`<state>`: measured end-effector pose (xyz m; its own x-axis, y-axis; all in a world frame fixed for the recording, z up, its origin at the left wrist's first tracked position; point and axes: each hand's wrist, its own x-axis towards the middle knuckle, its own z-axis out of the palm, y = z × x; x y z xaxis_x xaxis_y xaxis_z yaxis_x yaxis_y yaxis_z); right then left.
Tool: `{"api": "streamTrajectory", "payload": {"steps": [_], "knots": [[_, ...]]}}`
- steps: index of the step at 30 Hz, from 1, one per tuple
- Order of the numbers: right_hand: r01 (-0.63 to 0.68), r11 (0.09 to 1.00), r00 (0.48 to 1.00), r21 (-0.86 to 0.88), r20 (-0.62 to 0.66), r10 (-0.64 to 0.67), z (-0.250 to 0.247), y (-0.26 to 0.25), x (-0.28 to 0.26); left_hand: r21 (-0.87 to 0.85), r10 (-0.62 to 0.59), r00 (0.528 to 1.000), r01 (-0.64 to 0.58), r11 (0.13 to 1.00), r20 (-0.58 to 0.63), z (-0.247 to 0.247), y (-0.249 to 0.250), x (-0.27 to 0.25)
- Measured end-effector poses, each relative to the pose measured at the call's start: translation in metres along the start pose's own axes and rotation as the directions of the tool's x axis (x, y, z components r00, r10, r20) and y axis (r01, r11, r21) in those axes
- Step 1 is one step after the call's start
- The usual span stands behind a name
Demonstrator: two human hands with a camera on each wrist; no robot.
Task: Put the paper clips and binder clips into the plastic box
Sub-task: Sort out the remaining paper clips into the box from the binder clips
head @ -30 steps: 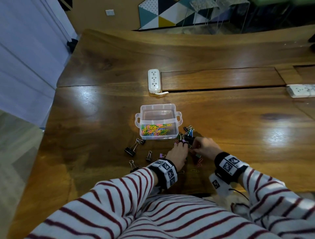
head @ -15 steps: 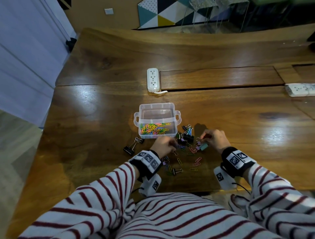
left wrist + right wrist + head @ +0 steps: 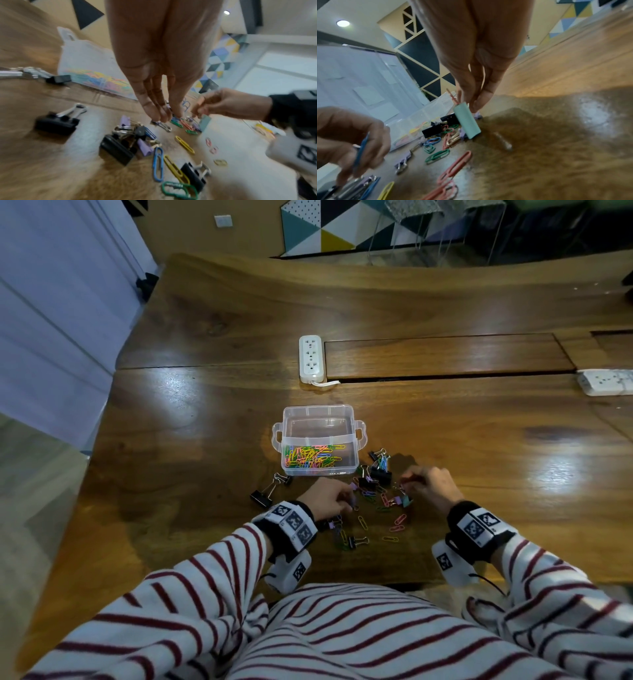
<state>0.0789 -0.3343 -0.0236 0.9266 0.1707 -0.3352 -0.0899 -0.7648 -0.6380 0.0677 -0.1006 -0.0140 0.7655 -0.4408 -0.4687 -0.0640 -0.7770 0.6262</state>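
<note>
Head view shows my two hands low over a scatter of clips on the dark polished wooden surface (image 3: pixel 205 440), just in front of the clear plastic box with side handles (image 3: pixel 318 414). That box sits open, its near compartment holding a heap of coloured paper clips (image 3: pixel 313 456), its far compartment showing nothing I can make out. My right hand (image 3: pixel 430 484) has its fingers curled and pinches the wire handles of a small mint-green binder clip (image 3: pixel 467 120), which hangs tilted with its lower end at the surface; some pink wire also sticks up between those fingertips. My left hand (image 3: pixel 325 498) has its fingertips pressed together, pinching at a small clip on the surface, and from the right wrist a thin blue piece (image 3: pixel 360 152) shows in its grip; blur keeps me from telling which clip it is. Between my hands lie loose paper clips in pink, green, yellow and blue (image 3: pixel 157 163), along with lilac binder clips (image 3: pixel 145 146). A large black binder clip (image 3: pixel 262 496) lies apart to the left of the box's near corner. A white power strip (image 3: pixel 310 357) rests well beyond the box.
</note>
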Motion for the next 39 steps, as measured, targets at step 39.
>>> {"api": "streamTrajectory", "payload": {"steps": [39], "knots": [[-0.194,0.845,0.974,0.499,0.201,0.105,0.006,-0.006,-0.032,-0.089,-0.054,0.989,0.041,0.995,-0.141,-0.013,0.000,0.006]]}}
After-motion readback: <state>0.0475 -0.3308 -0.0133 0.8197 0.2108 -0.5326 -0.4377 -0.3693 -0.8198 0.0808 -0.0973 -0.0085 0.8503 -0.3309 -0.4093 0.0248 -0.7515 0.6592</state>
